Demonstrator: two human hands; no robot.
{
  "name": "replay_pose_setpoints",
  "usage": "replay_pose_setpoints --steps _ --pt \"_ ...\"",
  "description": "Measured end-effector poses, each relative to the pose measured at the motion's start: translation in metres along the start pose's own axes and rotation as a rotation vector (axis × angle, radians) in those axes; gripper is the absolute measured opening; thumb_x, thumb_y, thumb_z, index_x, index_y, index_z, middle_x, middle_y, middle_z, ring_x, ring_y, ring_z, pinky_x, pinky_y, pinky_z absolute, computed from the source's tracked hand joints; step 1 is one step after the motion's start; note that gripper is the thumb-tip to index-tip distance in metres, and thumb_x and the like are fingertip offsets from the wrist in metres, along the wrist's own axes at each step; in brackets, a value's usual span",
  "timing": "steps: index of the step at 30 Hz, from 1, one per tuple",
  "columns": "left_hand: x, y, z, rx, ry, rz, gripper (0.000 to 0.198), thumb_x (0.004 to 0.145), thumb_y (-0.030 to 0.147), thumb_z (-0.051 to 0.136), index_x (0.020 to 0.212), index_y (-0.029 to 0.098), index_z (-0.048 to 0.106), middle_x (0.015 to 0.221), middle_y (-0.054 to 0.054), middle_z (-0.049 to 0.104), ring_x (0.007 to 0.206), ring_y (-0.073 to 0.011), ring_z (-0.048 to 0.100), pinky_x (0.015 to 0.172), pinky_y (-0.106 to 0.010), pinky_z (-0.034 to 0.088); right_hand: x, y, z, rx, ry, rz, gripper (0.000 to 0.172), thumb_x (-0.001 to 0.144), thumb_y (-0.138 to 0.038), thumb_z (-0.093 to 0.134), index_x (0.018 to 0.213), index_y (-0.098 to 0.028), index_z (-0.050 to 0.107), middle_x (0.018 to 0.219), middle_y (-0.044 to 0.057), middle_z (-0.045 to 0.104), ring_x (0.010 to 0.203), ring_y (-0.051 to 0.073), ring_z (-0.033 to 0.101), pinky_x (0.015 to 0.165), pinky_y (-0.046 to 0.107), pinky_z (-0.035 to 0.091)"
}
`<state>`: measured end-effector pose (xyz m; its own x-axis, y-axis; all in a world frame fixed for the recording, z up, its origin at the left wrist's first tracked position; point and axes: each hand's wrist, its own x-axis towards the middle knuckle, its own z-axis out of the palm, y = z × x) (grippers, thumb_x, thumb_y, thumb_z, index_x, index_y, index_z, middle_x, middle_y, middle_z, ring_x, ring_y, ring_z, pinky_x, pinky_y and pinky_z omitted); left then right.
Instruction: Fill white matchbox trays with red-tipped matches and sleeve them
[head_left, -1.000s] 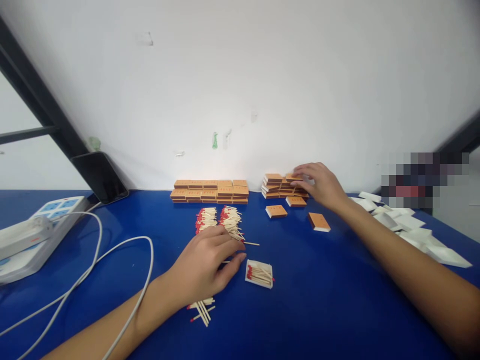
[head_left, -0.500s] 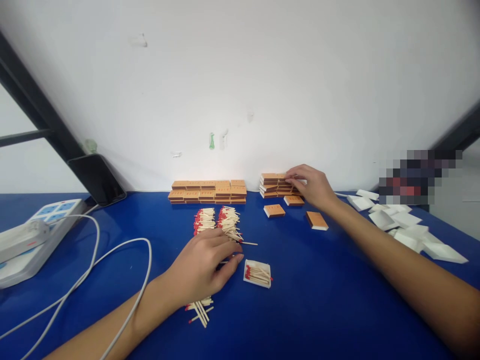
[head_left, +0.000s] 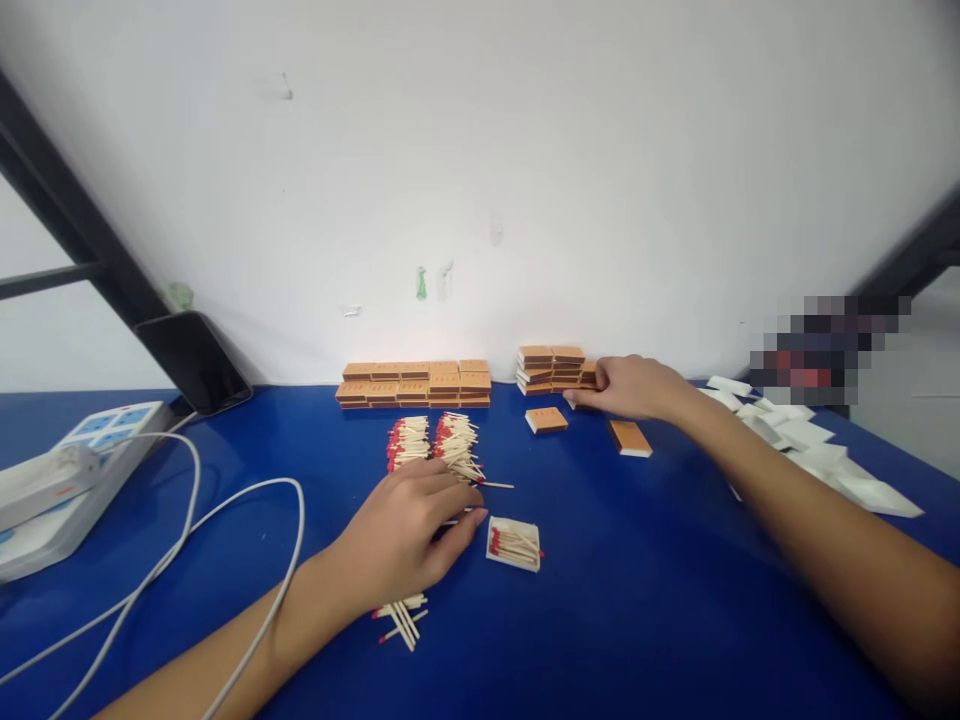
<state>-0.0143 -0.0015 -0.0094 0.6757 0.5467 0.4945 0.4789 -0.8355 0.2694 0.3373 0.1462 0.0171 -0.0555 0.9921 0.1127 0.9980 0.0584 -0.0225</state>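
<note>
My left hand (head_left: pixel 409 530) rests knuckles-up on the blue table (head_left: pixel 637 600), fingers curled over loose matches beside a white tray of red-tipped matches (head_left: pixel 514 544). More matches lie in two heaps (head_left: pixel 435 441) just beyond it, and a few (head_left: pixel 402 618) under my wrist. My right hand (head_left: pixel 628 387) reaches far across and closes on an orange matchbox at the foot of the small stack of boxes (head_left: pixel 552 366). Two single orange boxes (head_left: pixel 546 419) (head_left: pixel 630 438) lie in front of that stack.
A long row of stacked orange matchboxes (head_left: pixel 415 383) stands against the white wall. Several empty white trays (head_left: pixel 810 450) lie at the right. At the left are a power strip (head_left: pixel 67 470), white cables (head_left: pixel 225 520) and a leaning dark phone (head_left: pixel 196 362).
My right hand has come down from the top of the small stack to the table at its right foot, covering the box that lay there. My left hand has stayed put.
</note>
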Motion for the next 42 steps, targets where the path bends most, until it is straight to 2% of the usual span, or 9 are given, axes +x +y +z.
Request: replay_pose_setpoints --steps 6,12,16,20,23,25,27,34,42 --pt "0.001 -0.002 -0.002 0.029 0.014 0.000 0.019 0.105 0.021 0.054 0.103 0.016 0.072 0.087 -0.006 0.074 0.076 -0.0201 0.064 0.072 -0.036 0.051 0.000 -0.003 0.005 0.020 -0.066 -0.064 0.034 0.073 -0.051 0.076 0.065 -0.025 0.055 0.070 0.005 0.071 0.067 0.026 0.067 0.057 0.035 0.043" --pt "0.002 -0.001 -0.001 0.027 0.001 -0.002 0.020 0.105 0.021 0.053 0.102 0.016 0.072 0.085 -0.006 0.073 0.078 -0.0203 0.065 0.071 -0.036 0.052 0.002 -0.008 0.011 0.026 -0.002 0.003 0.051 0.081 -0.075 0.060 0.082 -0.025 0.067 0.074 0.010 0.074 0.068 0.029 0.069 0.055 0.036 0.044" --pt "0.002 0.000 -0.001 0.026 -0.010 0.005 0.020 0.106 0.022 0.052 0.104 0.016 0.072 0.087 -0.007 0.073 0.078 -0.0205 0.065 0.072 -0.037 0.052 0.003 -0.012 0.015 0.025 -0.002 0.043 0.042 0.077 -0.067 0.067 0.080 -0.025 0.069 0.074 0.010 0.074 0.070 0.031 0.069 0.057 0.037 0.045" --pt "0.002 0.001 -0.001 0.027 -0.005 0.013 0.020 0.105 0.021 0.053 0.103 0.016 0.072 0.086 -0.006 0.073 0.078 -0.0207 0.065 0.072 -0.037 0.051 0.004 0.005 -0.001 0.016 -0.024 0.099 0.045 0.078 -0.069 0.066 0.067 -0.025 0.064 0.073 0.012 0.074 0.067 0.031 0.068 0.056 0.039 0.044" --pt "0.002 0.001 0.000 0.028 -0.024 0.026 0.019 0.105 0.020 0.053 0.102 0.016 0.071 0.086 -0.006 0.073 0.079 -0.0211 0.065 0.074 -0.037 0.052 0.006 0.020 -0.008 0.058 0.108 0.137 0.050 0.082 -0.074 0.061 0.075 -0.025 0.063 0.085 0.013 0.077 0.075 0.032 0.068 0.059 0.039 0.044" --pt "0.002 0.001 0.001 0.025 -0.037 0.026 0.020 0.105 0.020 0.052 0.101 0.016 0.071 0.086 -0.006 0.073 0.079 -0.0213 0.065 0.074 -0.037 0.052 0.008 0.027 -0.005 0.119 0.181 0.112 0.049 0.084 -0.074 0.060 0.081 -0.025 0.063 0.093 0.012 0.077 0.081 0.031 0.069 0.063 0.038 0.044" --pt "0.002 0.000 0.001 0.020 -0.040 0.017 0.020 0.105 0.020 0.053 0.100 0.016 0.071 0.086 -0.006 0.073 0.080 -0.0214 0.066 0.074 -0.037 0.052 0.010 0.032 0.001 0.163 0.191 0.076 0.046 0.086 -0.071 0.061 0.084 -0.025 0.061 0.096 0.010 0.078 0.084 0.029 0.069 0.065 0.037 0.044" --pt "0.002 0.000 -0.002 0.060 -0.027 0.006 0.020 0.105 0.022 0.054 0.102 0.016 0.072 0.085 -0.006 0.073 0.077 -0.0212 0.065 0.071 -0.036 0.051 0.015 0.040 0.016 0.224 0.240 -0.013 0.033 0.087 -0.059 0.065 0.087 -0.025 0.062 0.092 0.006 0.078 0.080 0.025 0.069 0.064 0.034 0.044" --pt "0.001 0.000 0.001 0.027 -0.067 0.011 0.019 0.105 0.021 0.054 0.103 0.015 0.072 0.087 -0.005 0.073 0.080 -0.0218 0.067 0.074 -0.037 0.052 0.016 0.030 0.024 0.147 0.291 0.053 0.031 0.091 -0.054 0.062 0.080 -0.025 0.060 0.083 0.008 0.075 0.076 0.027 0.066 0.062 0.036 0.039"
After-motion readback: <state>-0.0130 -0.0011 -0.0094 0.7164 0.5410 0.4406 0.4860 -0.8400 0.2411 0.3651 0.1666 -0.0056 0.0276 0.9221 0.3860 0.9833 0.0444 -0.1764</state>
